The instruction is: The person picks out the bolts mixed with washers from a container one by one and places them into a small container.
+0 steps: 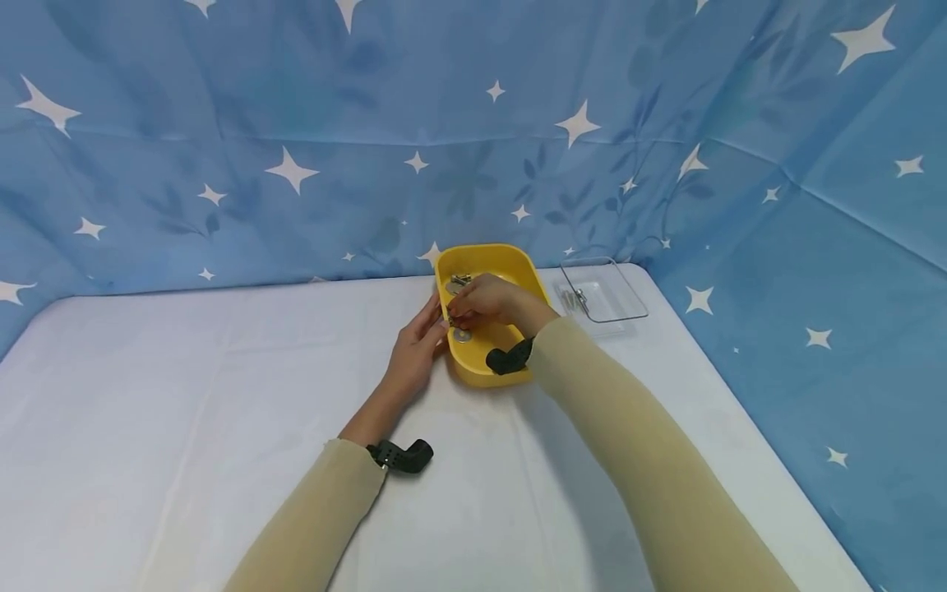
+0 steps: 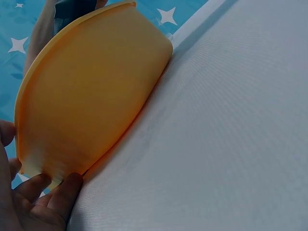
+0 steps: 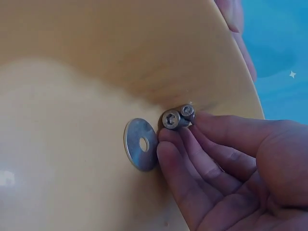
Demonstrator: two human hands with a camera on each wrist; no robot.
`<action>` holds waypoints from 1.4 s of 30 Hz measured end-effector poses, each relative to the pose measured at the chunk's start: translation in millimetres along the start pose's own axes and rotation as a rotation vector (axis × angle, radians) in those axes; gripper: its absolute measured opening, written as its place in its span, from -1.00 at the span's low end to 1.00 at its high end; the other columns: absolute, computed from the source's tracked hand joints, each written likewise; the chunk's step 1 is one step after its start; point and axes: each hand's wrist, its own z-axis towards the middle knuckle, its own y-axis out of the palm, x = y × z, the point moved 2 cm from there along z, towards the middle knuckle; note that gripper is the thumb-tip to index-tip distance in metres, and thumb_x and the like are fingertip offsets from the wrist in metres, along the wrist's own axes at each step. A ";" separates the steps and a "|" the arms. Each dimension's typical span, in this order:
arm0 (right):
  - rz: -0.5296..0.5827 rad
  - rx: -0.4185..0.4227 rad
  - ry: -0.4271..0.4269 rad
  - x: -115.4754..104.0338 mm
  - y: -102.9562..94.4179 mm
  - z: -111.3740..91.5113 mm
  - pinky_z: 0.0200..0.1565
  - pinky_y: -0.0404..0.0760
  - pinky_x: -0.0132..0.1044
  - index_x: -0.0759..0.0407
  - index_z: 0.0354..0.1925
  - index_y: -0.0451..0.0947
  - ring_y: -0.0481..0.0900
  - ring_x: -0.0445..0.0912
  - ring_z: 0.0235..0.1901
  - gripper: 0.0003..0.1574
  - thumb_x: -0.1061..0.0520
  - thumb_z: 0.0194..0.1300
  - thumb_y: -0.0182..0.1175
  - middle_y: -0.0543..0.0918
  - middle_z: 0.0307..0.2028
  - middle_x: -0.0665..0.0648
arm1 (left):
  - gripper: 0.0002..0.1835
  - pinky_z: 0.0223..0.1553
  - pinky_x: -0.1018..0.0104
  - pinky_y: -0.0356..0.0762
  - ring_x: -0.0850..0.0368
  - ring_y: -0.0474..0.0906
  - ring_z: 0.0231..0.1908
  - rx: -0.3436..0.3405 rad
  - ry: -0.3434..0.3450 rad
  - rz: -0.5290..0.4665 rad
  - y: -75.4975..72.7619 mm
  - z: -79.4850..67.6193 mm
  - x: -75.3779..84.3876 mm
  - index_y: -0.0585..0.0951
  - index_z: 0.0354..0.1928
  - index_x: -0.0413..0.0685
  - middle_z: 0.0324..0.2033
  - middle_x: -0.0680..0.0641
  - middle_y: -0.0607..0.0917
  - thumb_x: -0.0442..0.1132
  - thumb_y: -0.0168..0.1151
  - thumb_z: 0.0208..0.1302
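A yellow plastic bin (image 1: 481,380) stands near the table's back edge. My left hand (image 1: 416,349) holds its left side; in the left wrist view, bent fingertips (image 2: 72,180) press low on the outer wall (image 2: 91,91). My right hand (image 1: 491,300) reaches inside the bin. Thumb and fingers there pinch two hex socket screws (image 3: 172,120), their heads facing the right wrist camera. Beside the fingertips, a large flat washer (image 3: 140,144) lies on the bin's surface. More small metal hardware (image 1: 460,279) lies at the bin's far left corner, partly behind the right hand.
To the right of the bin stands a clear plastic box (image 1: 602,284) with a thin-edged frame, and small metal pieces (image 1: 575,300) lie in it. A white cloth covers the table (image 1: 222,427). A blue star-patterned curtain (image 1: 296,107) hangs behind it and along the right.
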 end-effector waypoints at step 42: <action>-0.075 0.089 0.022 1.4 -32.5 -20.4 -0.02 0.79 -0.27 0.43 0.14 0.60 0.73 -0.17 -0.36 -0.59 0.29 0.35 0.25 0.76 -0.28 0.13 | -0.37 0.45 0.04 0.39 0.12 0.22 0.53 -0.009 -0.001 -0.019 0.2 -1.9 -1.6 0.06 0.61 0.25 0.58 0.05 0.19 -0.11 -0.07 0.59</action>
